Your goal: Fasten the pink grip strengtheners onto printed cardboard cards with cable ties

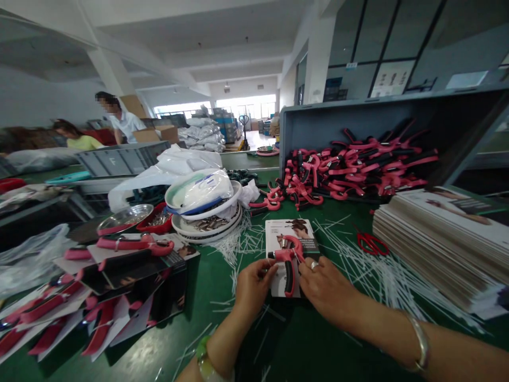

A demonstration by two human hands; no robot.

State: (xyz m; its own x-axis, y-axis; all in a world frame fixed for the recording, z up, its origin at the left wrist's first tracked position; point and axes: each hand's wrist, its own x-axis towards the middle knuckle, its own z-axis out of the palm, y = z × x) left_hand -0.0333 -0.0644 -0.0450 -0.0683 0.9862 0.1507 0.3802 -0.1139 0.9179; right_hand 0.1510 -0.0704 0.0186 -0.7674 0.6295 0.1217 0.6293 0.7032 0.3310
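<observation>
Nearest: green-and-amber bangle, L wrist; plain silver-coloured bangle, R wrist; both over green tabletop.

L hand: thumb + index drawn together at L end of pink-and-black spring hand grip; can't tell what, if anything, is pinched. R hand, silver ring on finger: fingers bent, tips at R side of same hand grip; can't tell if grasping it, card or tie.

Main item: the hand grip, on printed white-and-dark cardboard card, flat on tabletop, btwn both hands.

L side: overlapping pile of pink-and-black grips on printed cards.

R side: loose thin white plastic strips; red-handled scissors just beside; tall stack of printed white cards at far R.

Behind: stacked round white trays w/ small metal parts, clear plastic bag on top; deep grey plastic bin, open to front, w/ heap of pink-and-black grips spilling onto tabletop.

Farther: grey plastic crate, L; 2 co-workers behind it. Farthest: stacked silvery sacks; yellow-based pallet truck, approx. centre.
</observation>
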